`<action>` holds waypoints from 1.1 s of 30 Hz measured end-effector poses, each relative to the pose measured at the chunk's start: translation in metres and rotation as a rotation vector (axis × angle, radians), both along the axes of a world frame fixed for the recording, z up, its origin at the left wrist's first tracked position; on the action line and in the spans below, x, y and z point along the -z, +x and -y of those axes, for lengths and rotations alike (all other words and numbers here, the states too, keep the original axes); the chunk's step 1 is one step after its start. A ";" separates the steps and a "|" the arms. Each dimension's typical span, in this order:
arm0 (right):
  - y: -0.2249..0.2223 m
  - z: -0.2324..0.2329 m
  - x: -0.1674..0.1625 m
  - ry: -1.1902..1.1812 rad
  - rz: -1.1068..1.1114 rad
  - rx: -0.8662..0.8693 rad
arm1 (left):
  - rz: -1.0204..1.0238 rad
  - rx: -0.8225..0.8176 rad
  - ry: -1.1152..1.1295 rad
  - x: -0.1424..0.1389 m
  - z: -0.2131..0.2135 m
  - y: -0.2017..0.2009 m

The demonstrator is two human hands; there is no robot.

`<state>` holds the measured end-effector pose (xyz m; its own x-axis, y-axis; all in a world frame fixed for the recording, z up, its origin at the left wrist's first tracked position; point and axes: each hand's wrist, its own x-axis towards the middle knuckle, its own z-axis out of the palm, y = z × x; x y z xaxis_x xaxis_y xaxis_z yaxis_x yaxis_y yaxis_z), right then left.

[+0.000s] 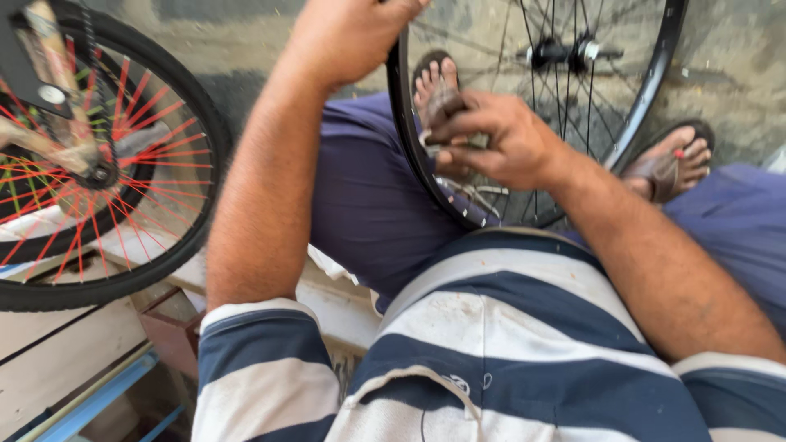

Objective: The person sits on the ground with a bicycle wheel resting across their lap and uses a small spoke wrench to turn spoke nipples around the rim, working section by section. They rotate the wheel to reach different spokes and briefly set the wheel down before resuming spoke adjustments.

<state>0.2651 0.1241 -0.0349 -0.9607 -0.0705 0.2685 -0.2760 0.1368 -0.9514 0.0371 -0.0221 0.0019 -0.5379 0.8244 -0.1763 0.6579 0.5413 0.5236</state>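
**Rough ground, sunlit workshop corner**

Grey, gritty ground (729, 74) fills twelve to two o'clock, lit by warm daylight. At nine o'clock stands a second wheel (90, 155) with red spokes and a black tyre. Down at seven, pale wooden boards (65, 344), a blue bar (98, 401) alongside.

Bare wheel (647, 90): black rim, no tyre, thin silver spokes, hub w/ black + silver parts near top centre. Stands upright on edge betw. the knees, bottom resting at the lap. Small grey-brown tool (446, 106) sits against rim's left side, approx. mid-height; details blurred.
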 end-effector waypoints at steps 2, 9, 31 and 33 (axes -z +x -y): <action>-0.001 0.001 0.000 0.009 0.018 0.003 | 0.009 -0.076 0.062 -0.009 -0.012 0.003; 0.005 0.003 -0.012 0.185 0.009 -0.065 | -0.042 -0.118 -0.131 -0.030 -0.019 0.007; -0.001 0.001 -0.001 -0.166 0.061 0.060 | 0.239 -0.089 -0.139 -0.057 -0.018 0.025; -0.004 0.010 -0.005 0.039 0.130 0.099 | 0.221 -0.074 -0.139 -0.056 -0.017 0.025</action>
<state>0.2607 0.1137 -0.0300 -0.9899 0.0178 0.1405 -0.1344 0.1945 -0.9717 0.0622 -0.0046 0.0580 -0.5317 0.7439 -0.4049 0.4917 0.6604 0.5675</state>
